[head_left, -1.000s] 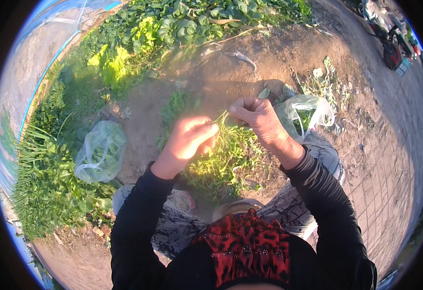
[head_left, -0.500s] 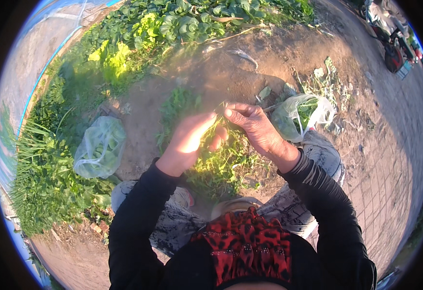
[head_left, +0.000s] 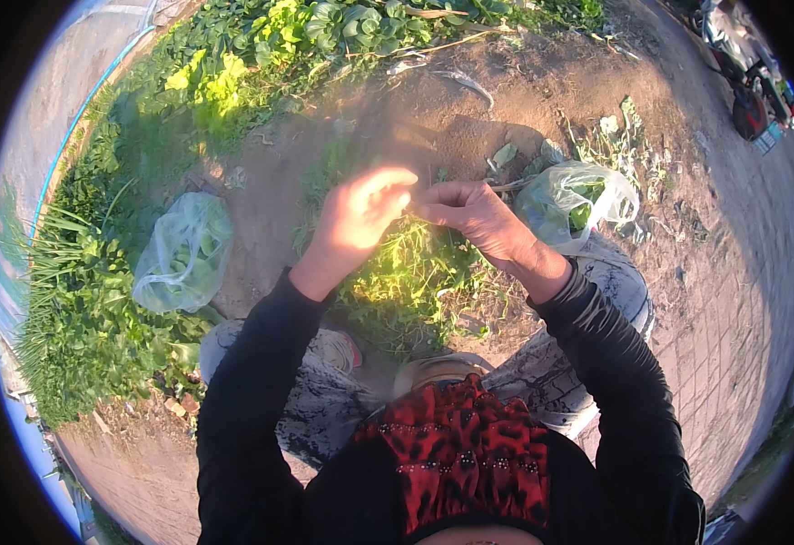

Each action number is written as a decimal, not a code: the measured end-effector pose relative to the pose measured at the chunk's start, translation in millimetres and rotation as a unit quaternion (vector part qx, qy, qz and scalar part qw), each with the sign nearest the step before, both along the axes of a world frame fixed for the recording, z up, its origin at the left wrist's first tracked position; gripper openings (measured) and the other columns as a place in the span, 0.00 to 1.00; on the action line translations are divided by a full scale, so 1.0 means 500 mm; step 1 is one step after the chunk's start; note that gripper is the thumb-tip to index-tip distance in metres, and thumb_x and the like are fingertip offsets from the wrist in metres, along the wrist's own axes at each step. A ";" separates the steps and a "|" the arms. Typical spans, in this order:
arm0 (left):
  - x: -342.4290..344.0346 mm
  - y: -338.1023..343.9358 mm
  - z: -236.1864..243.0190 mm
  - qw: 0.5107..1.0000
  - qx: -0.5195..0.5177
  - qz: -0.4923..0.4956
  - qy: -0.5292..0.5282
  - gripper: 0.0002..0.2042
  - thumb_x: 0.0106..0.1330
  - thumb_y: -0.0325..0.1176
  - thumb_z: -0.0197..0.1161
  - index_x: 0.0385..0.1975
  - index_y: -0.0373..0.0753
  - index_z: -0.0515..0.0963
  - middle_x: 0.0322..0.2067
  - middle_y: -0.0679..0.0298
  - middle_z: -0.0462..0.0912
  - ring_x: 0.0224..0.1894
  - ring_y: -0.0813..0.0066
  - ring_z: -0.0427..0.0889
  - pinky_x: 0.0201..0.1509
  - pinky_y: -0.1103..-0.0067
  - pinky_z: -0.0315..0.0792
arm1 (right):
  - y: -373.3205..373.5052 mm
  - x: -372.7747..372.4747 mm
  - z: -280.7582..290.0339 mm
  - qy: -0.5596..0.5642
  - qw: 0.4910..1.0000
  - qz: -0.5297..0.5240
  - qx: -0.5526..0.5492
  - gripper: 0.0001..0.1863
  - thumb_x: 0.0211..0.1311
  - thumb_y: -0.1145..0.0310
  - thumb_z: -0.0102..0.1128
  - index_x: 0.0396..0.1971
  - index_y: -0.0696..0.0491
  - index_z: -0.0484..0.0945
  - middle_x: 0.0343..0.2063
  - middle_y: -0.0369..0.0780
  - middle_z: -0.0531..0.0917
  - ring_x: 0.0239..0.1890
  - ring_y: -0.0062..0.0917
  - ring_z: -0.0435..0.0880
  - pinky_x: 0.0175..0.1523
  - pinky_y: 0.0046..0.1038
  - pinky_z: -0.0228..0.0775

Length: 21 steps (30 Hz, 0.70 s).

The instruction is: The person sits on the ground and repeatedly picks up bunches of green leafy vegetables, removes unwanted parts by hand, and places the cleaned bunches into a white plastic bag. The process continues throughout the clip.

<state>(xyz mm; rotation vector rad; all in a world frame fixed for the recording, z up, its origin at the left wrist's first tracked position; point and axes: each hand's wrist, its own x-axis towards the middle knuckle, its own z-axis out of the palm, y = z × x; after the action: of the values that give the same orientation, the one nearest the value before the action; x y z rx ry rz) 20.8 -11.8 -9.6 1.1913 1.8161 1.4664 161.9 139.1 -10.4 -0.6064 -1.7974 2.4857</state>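
Note:
My left hand (head_left: 358,218), washed out by sunlight, is held up with its fingers curled toward my right hand. The fingers of my right hand (head_left: 488,224) are pinched together, their tips close to the left fingertips. Whatever lies in either grip is too small and too bright to make out. Just below both hands, feathery leafy greens (head_left: 401,282) lie in a loose, sunlit heap on the soil between my feet. Thin green sprigs reach up close under the fingers.
Clear plastic bags of greens stand on both sides, one at the left (head_left: 185,254) and one by my right knee (head_left: 578,204). Growing leafy plants (head_left: 351,36) border the far side and left. Pulled plants (head_left: 619,136) lie at the right beside paving (head_left: 715,309).
My hands have drawn slightly apart, the left going up and left. The sprig visible between my fingertips earlier no longer shows clearly. The view has shifted a little.

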 end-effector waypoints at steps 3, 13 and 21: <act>0.002 -0.009 -0.005 0.996 -0.042 -0.047 0.057 0.06 0.60 0.28 0.60 0.35 0.36 0.76 0.24 0.60 0.77 0.26 0.78 0.75 0.32 0.80 0.69 | -0.002 -0.001 -0.012 -0.025 0.998 0.050 0.025 0.10 0.60 0.71 0.63 0.38 0.61 0.81 0.30 0.35 0.82 0.30 0.16 0.79 0.38 0.20 0.71; -0.263 -0.127 -0.186 0.949 -0.244 0.199 -0.001 0.06 0.61 0.31 0.59 0.28 0.35 0.79 0.21 0.68 0.80 0.21 0.81 0.77 0.26 0.81 0.70 | 0.072 0.009 0.031 0.010 0.988 -0.113 0.108 0.12 0.62 0.71 0.51 0.40 0.61 0.79 0.25 0.34 0.78 0.25 0.13 0.72 0.29 0.15 0.60; -0.338 -0.129 -0.384 0.873 -0.346 0.248 0.237 0.09 0.58 0.35 0.59 0.31 0.36 0.80 0.28 0.54 0.82 0.30 0.56 0.80 0.35 0.69 0.73 | 0.112 0.018 0.058 0.014 0.967 -0.255 -0.002 0.14 0.61 0.62 0.64 0.20 0.48 0.70 0.17 0.30 0.72 0.18 0.12 0.66 0.25 0.16 0.56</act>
<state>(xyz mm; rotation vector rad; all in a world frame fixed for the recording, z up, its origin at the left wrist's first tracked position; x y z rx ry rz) -148.1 -76.2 -201.7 0.7657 2.8095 0.5959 170.8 195.1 18.4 -0.8958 -1.3969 2.1333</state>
